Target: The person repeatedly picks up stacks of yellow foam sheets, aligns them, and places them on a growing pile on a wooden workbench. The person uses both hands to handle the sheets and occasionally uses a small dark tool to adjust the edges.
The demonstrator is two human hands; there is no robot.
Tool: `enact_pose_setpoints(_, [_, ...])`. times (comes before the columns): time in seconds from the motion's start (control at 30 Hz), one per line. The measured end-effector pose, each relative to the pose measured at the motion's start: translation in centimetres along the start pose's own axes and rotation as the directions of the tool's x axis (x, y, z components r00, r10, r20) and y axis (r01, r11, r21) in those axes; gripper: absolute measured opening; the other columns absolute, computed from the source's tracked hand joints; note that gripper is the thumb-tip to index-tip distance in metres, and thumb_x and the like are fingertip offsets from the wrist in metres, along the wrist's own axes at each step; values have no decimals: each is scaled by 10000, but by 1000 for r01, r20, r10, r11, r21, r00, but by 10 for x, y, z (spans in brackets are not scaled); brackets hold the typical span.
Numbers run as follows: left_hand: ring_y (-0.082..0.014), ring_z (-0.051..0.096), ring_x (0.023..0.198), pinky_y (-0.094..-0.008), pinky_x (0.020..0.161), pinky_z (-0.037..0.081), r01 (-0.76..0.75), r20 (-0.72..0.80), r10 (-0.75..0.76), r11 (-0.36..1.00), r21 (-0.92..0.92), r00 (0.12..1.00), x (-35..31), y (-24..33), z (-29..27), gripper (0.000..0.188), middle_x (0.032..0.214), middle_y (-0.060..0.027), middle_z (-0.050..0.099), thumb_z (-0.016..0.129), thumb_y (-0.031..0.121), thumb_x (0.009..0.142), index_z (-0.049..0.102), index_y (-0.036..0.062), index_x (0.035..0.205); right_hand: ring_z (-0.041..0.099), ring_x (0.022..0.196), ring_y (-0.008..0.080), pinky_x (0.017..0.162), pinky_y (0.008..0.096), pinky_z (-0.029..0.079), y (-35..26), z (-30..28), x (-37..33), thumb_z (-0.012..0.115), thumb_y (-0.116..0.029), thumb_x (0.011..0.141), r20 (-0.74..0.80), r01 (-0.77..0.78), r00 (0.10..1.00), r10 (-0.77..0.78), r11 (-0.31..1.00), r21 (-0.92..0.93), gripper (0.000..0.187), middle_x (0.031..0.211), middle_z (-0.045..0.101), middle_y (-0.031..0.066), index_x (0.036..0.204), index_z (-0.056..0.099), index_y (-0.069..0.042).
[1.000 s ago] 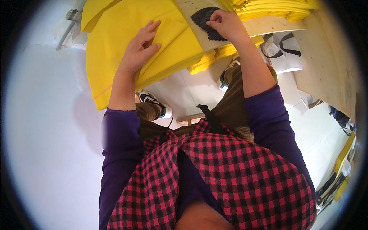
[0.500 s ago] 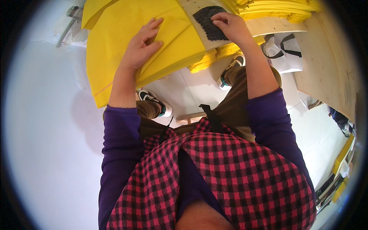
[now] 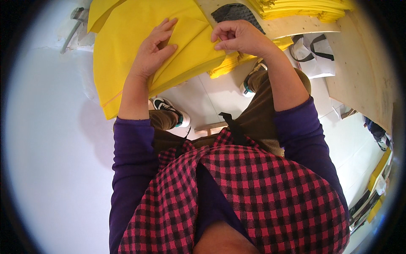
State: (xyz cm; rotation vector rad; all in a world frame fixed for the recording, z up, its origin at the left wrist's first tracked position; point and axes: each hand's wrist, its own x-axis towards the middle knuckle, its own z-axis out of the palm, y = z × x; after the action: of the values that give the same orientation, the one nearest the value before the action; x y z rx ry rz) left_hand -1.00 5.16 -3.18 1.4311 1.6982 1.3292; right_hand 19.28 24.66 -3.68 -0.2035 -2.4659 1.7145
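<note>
My left hand point(image 3: 151, 53) lies on the top sheet of a stack of yellow fabric point(image 3: 122, 55), fingers spread and thumb apart. A raised fold runs through the sheet beside that thumb. Over the stack's right corner hangs my right hand point(image 3: 237, 37), its fingers curled, with a small gap between thumb and index tips. Nothing shows in that gap but yellow. Behind the right hand, a black textured piece point(image 3: 234, 12) rests on the wooden board, partly covered by the hand.
More folded yellow fabric point(image 3: 296, 8) is piled at the far right on the plywood table point(image 3: 302, 26). Under it, a white bag point(image 3: 313, 55) with black handles stands on the floor. A bent pipe point(image 3: 74, 31) is by the wall at the far left.
My right hand has left the black piece and come left and nearer, to the corner of the yellow stack. My left hand has stayed almost in place.
</note>
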Motion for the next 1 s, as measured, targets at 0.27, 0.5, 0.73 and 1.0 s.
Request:
enact_pose_setpoints(0.27, [-278,241,1423,-354,1133,227,8,-9,-9,999,-31,1000,-2,1,1,369,1433,-126,441,646,10,786,585,27,1150,508,708,47,657,205,425,-2,4,7,697,-93,812,-97,80,991,-91,990,-113,89,751,563,-42,870,653,-42])
enact_pose_setpoints(0.5, [-293,248,1417,-378,1130,233,5,3,-5,1000,-2,1000,-1,6,0,370,1425,-143,446,687,87,802,610,9,1156,571,719,104,670,259,460,-11,7,17,690,-192,830,-229,151,953,-199,965,-213,126,761,609,-10,871,652,-79])
enact_pose_setpoints(0.73, [-277,245,1419,-362,1133,232,-12,36,15,996,-90,999,-2,10,-3,429,1429,-150,437,727,132,794,602,-24,1174,593,819,292,727,384,470,-14,18,36,635,-226,811,-364,192,890,-275,949,-249,209,872,604,158,922,646,-51])
enact_pose_setpoints(1.0, [-258,234,1423,-351,1136,224,25,22,-22,993,-117,1000,-2,7,1,430,1445,-135,420,693,12,789,588,-30,1204,589,756,250,661,329,466,-16,17,32,682,-207,772,-513,134,848,-133,990,-34,192,851,608,134,882,651,-53])
